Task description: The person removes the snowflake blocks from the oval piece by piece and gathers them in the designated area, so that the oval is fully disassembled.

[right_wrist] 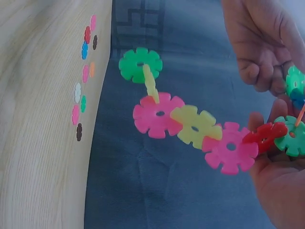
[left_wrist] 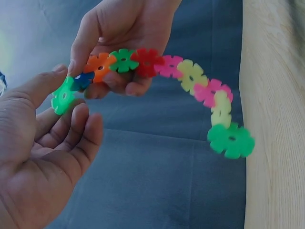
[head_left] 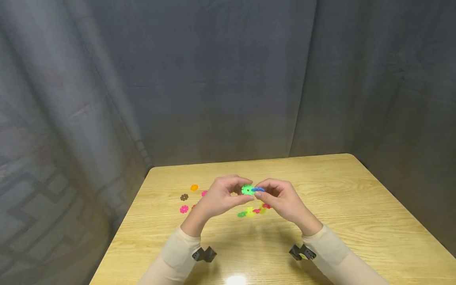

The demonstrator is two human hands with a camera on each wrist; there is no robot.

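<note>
1. The left hand [head_left: 218,196] pinches a green flower disc [left_wrist: 63,97] between thumb and fingers, above the middle of the wooden table [head_left: 356,206].
2. The right hand [head_left: 281,200] pinches the chain of coloured flower discs [left_wrist: 190,78] at its blue disc [left_wrist: 85,79], which touches the green flower disc; the rest of the chain hangs down in a curve.
3. Farther left, loose discs [head_left: 189,197] lie on the table.
4. A grey curtain [head_left: 228,79] hangs behind.

My left hand [head_left: 222,198] and right hand [head_left: 281,200] meet above the table [head_left: 356,206], the chain [left_wrist: 190,78] between them, loose pieces [head_left: 184,197] lying to my left
</note>
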